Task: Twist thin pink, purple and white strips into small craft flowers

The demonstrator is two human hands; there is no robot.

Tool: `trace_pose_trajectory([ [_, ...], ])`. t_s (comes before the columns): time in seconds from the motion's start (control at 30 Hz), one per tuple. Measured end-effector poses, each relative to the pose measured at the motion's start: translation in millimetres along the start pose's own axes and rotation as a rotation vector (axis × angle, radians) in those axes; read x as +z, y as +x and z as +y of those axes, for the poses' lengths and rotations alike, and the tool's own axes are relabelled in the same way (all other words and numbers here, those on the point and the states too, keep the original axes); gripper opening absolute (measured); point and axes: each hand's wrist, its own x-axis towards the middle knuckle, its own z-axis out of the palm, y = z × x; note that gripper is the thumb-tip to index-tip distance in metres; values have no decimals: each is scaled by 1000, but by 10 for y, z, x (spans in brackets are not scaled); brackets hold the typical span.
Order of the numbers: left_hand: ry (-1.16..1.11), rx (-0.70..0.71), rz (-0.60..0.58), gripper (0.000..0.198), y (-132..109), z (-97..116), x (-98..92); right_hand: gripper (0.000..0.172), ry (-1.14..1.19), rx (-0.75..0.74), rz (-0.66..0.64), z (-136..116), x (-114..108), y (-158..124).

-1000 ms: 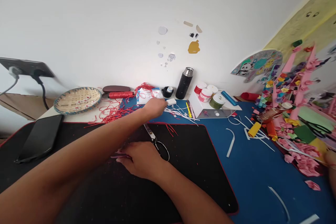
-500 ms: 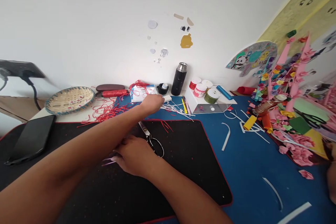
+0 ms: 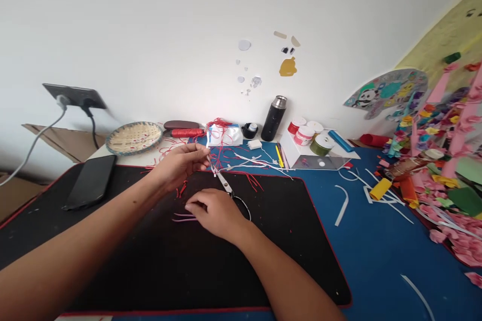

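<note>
My left hand (image 3: 184,164) is closed, thumb and fingertips pinching a thin white strip (image 3: 208,139) that stands up from the fingers. A thin pale length also runs down from this pinch toward the scissors' blades. My right hand (image 3: 218,214) rests low over the black mat (image 3: 181,271), fingers curled. From under it a thin purple piece (image 3: 184,217) with two narrow ends pokes out to the left; its other end is hidden. The scissors (image 3: 225,183) lie between the hands, one black handle loop showing beyond my right hand.
Red cord scraps (image 3: 169,148), a red spool (image 3: 187,132) and a woven basket (image 3: 133,138) lie behind. A phone (image 3: 90,180) is at left. At the back stand a black flask (image 3: 274,119) and a white box (image 3: 301,155) bearing spools. Paper flowers (image 3: 459,225) crowd the right.
My left hand has drawn back from the white pieces at the back toward my right hand, now with a white strip. The view has swung left. My right hand stays near the scissors.
</note>
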Motion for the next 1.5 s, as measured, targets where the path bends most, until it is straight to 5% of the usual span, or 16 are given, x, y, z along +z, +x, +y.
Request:
trace_pose_trajectory([
  [0.13, -216, 0, 175, 17, -254, -94, -310, 12, 107, 47, 45, 20, 30, 2],
  [0.27, -344, -20, 198, 13, -434, -223, -431, 17, 208, 147, 67, 60, 57, 11],
  [0.63, -271, 88, 179, 28, -562, -304, -389, 20, 21, 194, 342, 240, -38, 25],
  [0.77, -238, 82, 150, 27, -580, -308, -361, 42, -81, 167, 297, 261, -18, 73],
  [0.93, -221, 60, 117, 26, -570, -335, -334, 26, -172, 93, 244, 254, -25, 155],
  [1.27, -277, 261, 401, 31, -406, -188, -541, 25, 32, 192, 264, 414, -98, 111],
  [1.5, -70, 49, 224, 36, -474, -310, -399, 38, 118, 177, 331, 470, -61, 250],
])
